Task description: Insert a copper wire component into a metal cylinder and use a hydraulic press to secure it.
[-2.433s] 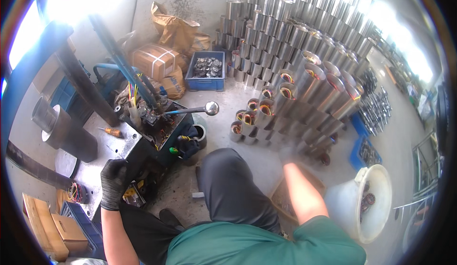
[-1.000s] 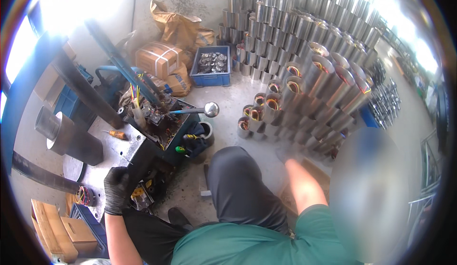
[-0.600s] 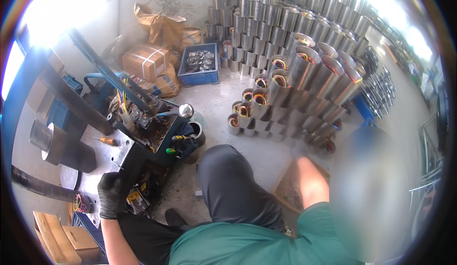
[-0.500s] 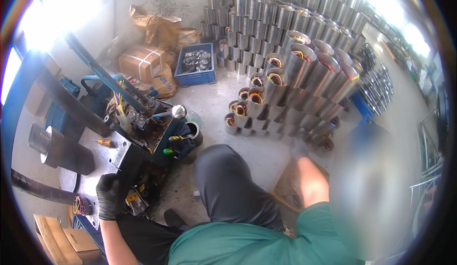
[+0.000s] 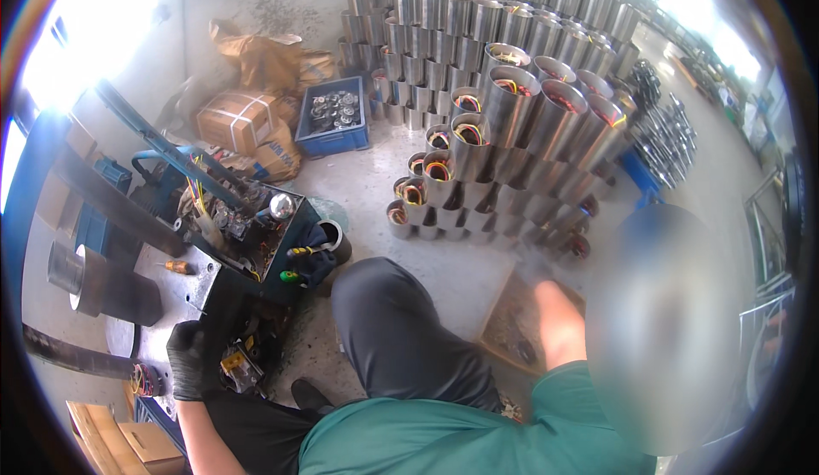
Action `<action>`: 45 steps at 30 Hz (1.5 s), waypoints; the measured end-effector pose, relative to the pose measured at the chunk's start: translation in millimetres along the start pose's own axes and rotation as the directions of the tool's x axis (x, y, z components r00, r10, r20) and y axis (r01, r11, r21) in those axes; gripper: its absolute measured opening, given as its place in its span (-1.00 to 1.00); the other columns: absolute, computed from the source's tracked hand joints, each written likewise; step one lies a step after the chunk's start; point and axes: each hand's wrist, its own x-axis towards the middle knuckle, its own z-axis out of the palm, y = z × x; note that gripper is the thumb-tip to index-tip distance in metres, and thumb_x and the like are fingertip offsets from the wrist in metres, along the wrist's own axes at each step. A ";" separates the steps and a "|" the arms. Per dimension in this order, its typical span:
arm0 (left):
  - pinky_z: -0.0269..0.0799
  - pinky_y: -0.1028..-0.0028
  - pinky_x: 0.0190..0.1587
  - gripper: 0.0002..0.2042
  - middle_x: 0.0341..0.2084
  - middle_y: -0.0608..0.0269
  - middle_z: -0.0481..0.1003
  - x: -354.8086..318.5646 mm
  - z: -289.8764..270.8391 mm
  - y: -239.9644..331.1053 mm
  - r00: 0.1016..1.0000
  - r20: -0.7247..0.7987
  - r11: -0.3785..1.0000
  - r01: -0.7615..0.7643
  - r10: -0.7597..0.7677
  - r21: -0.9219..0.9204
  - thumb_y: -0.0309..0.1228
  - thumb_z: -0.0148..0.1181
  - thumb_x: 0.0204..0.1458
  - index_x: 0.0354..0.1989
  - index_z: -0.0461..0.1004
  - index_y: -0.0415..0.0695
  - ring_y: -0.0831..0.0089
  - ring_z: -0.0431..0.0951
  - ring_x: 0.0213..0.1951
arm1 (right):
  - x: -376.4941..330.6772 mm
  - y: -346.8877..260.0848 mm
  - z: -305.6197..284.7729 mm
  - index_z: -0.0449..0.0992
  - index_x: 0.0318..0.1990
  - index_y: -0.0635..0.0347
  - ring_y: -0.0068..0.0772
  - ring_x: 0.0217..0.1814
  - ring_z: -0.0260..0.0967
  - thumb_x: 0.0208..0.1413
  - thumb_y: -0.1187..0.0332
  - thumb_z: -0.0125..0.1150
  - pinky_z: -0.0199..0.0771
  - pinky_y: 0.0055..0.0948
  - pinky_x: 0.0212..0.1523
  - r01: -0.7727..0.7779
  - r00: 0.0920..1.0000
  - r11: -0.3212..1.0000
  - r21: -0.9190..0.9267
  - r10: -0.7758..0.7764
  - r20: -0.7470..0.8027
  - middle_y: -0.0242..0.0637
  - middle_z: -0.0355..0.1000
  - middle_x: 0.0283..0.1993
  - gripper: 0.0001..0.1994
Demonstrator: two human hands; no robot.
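Black-gloved left hand [image 5: 189, 360] rests curled on the grey steel tabletop [image 5: 175, 291] beside a small yellow-and-black wired part [image 5: 236, 362], judged light, fiddly, best pinched by its body; right hand's state cannot be told.

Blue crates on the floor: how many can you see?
1. The blue crate sits on the floor by the far wall, between the brown boxes and the stacked metal cylinders. Others may be hidden behind the stacks.
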 end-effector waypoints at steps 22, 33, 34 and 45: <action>0.47 0.30 -0.05 -0.83 -0.33 0.06 0.59 -2.8 -2.7 -20.1 0.999 0.045 0.999 -0.011 0.009 0.047 -0.57 0.17 0.06 -0.18 0.54 -0.29 0.23 0.58 -0.22 | -4.5 99.3 89.9 0.58 0.14 -0.05 -0.01 0.24 0.44 0.03 0.22 0.25 0.44 -0.07 0.25 -0.269 0.959 0.962 -0.039 0.263 -0.108 -0.29 -0.04 0.61 -0.55; 0.48 0.30 -0.05 -0.80 -0.31 0.05 0.58 2.3 9.3 -15.9 0.996 0.076 0.989 -0.056 0.046 0.135 -0.61 0.16 0.01 -0.17 0.55 -0.28 0.21 0.59 -0.21 | -30.9 40.6 18.6 0.56 0.16 -0.04 -0.07 0.17 0.49 0.07 0.11 0.20 0.29 0.04 0.30 -0.530 0.845 0.848 -0.017 0.530 0.066 -0.20 -0.12 0.62 -0.53; 0.48 0.30 -0.05 -0.80 -0.31 0.05 0.58 3.7 11.5 -15.0 0.996 0.079 0.990 -0.058 0.048 0.130 -0.61 0.16 0.01 -0.17 0.55 -0.28 0.21 0.59 -0.21 | -32.8 46.4 24.1 0.55 0.18 -0.05 -0.08 0.18 0.49 0.07 0.09 0.21 0.24 0.05 0.33 -0.502 0.861 0.862 -0.074 0.506 0.056 -0.19 -0.13 0.62 -0.51; 0.47 0.27 -0.05 -0.78 -0.32 0.00 0.57 6.4 27.3 -12.9 0.992 0.120 0.995 -0.047 0.036 0.093 -0.59 0.14 -0.03 -0.18 0.55 -0.31 0.13 0.58 -0.21 | 12.5 240.7 150.2 0.43 0.30 0.08 0.05 0.28 0.40 -0.07 0.39 0.27 0.39 -0.29 0.32 -0.347 0.933 0.903 -0.252 0.307 -0.187 -0.15 -0.22 0.64 -0.35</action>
